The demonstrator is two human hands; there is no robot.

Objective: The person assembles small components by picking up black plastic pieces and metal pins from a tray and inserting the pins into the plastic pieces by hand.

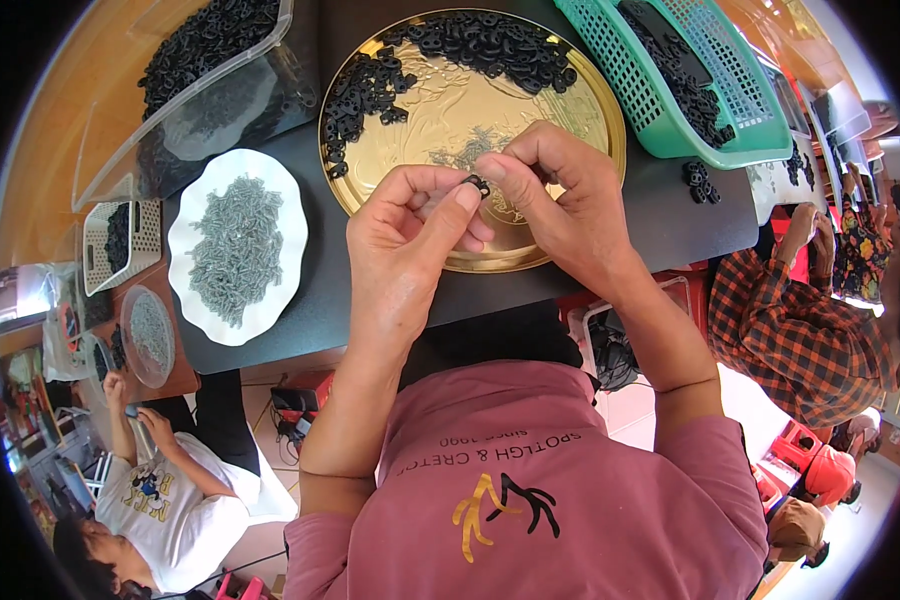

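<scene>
Over the near part of a round gold tray (425, 125), my two hands meet at a small black plastic piece (479, 186). My left hand (402, 225) pinches it between thumb and fingertips. My right hand (565, 195) is closed in a pinch right beside it; whatever lies between its thumb and forefinger is too small to make out. Black plastic pieces (490, 45) are heaped along the tray's far and left rim. A little pile of thin silvery metal pieces (470, 148), perhaps springs, lies behind my fingers.
Left of the tray, a white scalloped dish (182, 262) holds many small silvery pieces. Behind it stands a clear plastic bin (175, 110) of black parts. A green basket (650, 120) sits at the far right, loose black pieces (700, 182) beside it. Other people sit on both sides.
</scene>
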